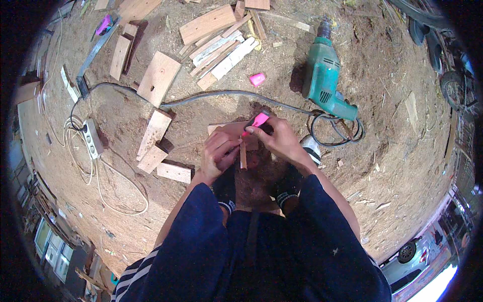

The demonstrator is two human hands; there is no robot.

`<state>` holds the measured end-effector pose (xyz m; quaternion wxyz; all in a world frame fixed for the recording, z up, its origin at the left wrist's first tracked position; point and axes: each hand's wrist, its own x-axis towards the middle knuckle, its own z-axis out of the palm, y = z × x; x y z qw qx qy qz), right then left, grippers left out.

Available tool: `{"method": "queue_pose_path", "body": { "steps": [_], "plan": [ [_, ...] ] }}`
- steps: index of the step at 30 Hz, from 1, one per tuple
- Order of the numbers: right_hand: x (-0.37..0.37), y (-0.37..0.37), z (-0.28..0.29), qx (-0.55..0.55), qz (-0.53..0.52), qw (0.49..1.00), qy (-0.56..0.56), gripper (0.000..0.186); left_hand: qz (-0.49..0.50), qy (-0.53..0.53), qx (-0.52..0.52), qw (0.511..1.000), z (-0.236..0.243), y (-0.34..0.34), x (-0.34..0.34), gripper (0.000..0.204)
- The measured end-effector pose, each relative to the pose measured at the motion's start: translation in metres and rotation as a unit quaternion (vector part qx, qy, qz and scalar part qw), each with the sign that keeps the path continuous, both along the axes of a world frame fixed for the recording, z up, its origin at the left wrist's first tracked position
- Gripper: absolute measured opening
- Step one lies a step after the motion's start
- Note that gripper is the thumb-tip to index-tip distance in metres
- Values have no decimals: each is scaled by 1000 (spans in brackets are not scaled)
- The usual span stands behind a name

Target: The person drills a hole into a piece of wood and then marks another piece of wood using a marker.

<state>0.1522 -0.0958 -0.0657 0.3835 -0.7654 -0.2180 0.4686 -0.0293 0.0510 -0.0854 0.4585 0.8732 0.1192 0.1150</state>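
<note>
My right hand point(280, 138) is closed around a pink highlighter point(260, 119), partly hidden by the fingers. Its bright tip meets the upper end of a narrow wooden strip point(243, 155). The fingers of my left hand point(219, 152) pinch that strip from the left side, and it points down toward me between my feet. Behind both hands lies a flat piece of wood, mostly covered by them. A loose pink cap point(257, 79) rests on the ground a little beyond the hands.
A green power drill point(324, 75) lies at the right, its black cord point(226, 92) crossing to a white power strip point(92, 138) at the left. Cut wood blocks point(159, 78) and stacked strips point(221, 55) are scattered over sawdust-covered ground. A purple-pink object point(104, 24) sits far left.
</note>
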Motion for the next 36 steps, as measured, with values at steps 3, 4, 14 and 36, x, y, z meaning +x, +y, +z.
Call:
{"method": "queue_pose_path", "body": {
  "steps": [3,4,14,36],
  "plan": [
    [0,4,-1,45,10,999,-21,30,7,-17,4,1000,0,-1,1,28],
    [1,5,-1,58,22,998,-33,30,6,-18,5,1000,1,-1,2,28],
    [4,7,-6,71,28,995,-63,36,0,-23,14,1000,3,1,4,27],
    [7,7,-11,86,57,993,-61,25,-15,-14,18,1000,0,-1,7,30]
  ]
}}
